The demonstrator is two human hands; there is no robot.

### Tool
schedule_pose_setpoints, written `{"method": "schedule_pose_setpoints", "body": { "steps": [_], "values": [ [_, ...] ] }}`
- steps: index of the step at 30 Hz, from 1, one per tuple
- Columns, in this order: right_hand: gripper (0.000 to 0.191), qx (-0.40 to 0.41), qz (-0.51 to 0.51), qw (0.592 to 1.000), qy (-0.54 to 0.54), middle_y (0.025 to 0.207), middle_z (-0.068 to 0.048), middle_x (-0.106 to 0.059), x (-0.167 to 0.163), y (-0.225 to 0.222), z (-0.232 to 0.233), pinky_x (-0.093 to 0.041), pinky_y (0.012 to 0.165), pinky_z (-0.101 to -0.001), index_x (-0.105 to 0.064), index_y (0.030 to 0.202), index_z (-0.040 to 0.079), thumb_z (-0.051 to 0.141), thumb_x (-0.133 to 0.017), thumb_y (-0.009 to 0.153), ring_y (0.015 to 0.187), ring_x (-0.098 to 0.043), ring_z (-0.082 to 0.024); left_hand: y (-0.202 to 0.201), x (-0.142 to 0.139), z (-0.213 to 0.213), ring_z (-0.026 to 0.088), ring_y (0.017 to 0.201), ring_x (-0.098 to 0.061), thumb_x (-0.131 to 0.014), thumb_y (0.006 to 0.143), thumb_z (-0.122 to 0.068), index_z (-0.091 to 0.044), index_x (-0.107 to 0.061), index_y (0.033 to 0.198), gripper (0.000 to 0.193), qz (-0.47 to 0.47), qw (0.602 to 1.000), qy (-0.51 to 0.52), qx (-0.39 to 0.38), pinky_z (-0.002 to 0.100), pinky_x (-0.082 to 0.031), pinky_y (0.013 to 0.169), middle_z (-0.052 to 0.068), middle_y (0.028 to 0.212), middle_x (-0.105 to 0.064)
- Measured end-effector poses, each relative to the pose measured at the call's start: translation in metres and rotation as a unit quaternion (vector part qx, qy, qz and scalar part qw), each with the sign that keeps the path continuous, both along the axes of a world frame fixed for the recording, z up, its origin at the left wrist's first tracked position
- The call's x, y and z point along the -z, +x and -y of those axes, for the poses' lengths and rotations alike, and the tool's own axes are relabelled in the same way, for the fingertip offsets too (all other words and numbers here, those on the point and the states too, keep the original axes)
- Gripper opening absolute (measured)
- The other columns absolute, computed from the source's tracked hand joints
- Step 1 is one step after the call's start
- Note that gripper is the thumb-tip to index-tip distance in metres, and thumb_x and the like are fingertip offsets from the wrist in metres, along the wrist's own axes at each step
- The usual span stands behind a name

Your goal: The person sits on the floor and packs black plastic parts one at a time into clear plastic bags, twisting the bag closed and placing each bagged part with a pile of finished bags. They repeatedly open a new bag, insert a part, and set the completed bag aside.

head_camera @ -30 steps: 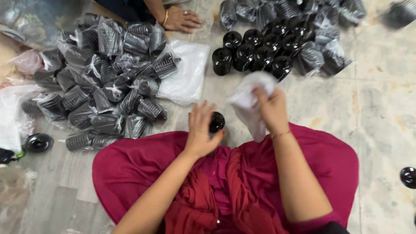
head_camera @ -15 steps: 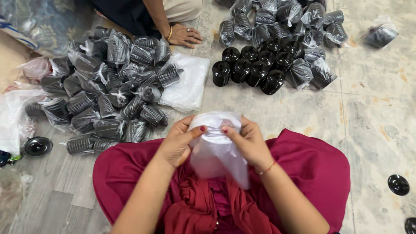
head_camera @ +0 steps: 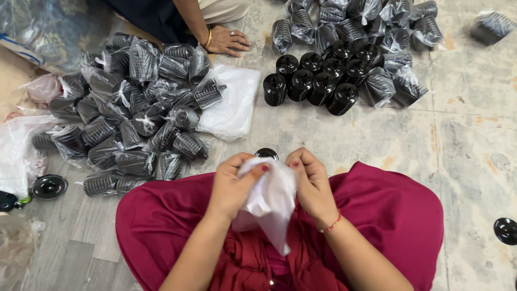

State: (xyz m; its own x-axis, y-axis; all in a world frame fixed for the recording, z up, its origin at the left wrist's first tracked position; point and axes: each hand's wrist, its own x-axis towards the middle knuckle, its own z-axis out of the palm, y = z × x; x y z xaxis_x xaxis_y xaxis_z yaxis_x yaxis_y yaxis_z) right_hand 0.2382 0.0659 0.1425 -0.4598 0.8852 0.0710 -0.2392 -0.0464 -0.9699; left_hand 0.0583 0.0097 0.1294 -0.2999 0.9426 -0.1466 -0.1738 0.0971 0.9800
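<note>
Hands pinch one thin white plastic bag (head_camera: 269,202) between them over the lap. Left hand (head_camera: 232,186) and right hand (head_camera: 312,183) each grip its top edge; a black cap (head_camera: 266,154) lies just beyond on the floor (head_camera: 474,134).

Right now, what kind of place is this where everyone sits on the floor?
Probably a small packing workshop. Heaps of bagged black ribbed parts cover the stone floor, unbagged ones stand grouped, and both hands, left hand and right hand, hold a clear bag.

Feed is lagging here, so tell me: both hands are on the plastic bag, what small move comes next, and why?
Probably pull the mouth of the clear plastic bag open. The left hand and right hand pinch its top edge together and it hangs limp and flat. A black ribbed part sits unwrapped on the floor just beyond the fingers.
</note>
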Motion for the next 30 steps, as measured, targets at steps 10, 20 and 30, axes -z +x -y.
{"method": "schedule_pose_setpoints", "body": {
  "steps": [10,20,30],
  "values": [
    [0.009,0.065,-0.03,0.99,-0.123,0.094,-0.003,-0.069,0.024,-0.009,-0.009,-0.05,0.076,-0.0232,-0.067,0.102,-0.002,0.006,-0.069,0.098,0.085,-0.059,-0.007,-0.003,-0.006,0.004,0.015,0.083,-0.073,-0.073,0.086,-0.005,-0.002,-0.072,0.101,0.016,0.304,0.95,-0.072,0.009,0.031,-0.061,0.075,0.008,0.094,-0.076],
    [0.018,-0.079,-0.055,0.947,-0.307,0.092,0.0,-0.071,0.041,-0.012,-0.001,-0.052,0.072,-0.0235,-0.066,0.104,0.004,0.019,-0.056,0.102,0.08,-0.063,-0.007,-0.002,0.001,0.015,0.009,0.081,-0.062,-0.064,0.103,-0.011,0.002,-0.072,0.11,0.018,0.035,0.999,0.015,-0.021,0.023,-0.051,0.072,0.002,0.091,-0.072],
    [0.039,0.113,0.149,0.913,0.363,0.069,-0.013,-0.055,0.022,-0.022,0.028,-0.043,0.056,-0.0361,-0.057,0.079,0.007,0.021,-0.044,0.114,0.059,-0.056,-0.025,0.042,0.015,0.004,0.017,0.061,-0.05,-0.051,0.11,-0.029,0.002,-0.058,0.083,0.042,-0.142,0.986,0.051,-0.075,0.034,-0.04,0.055,0.012,0.065,-0.054]
  ]
}}
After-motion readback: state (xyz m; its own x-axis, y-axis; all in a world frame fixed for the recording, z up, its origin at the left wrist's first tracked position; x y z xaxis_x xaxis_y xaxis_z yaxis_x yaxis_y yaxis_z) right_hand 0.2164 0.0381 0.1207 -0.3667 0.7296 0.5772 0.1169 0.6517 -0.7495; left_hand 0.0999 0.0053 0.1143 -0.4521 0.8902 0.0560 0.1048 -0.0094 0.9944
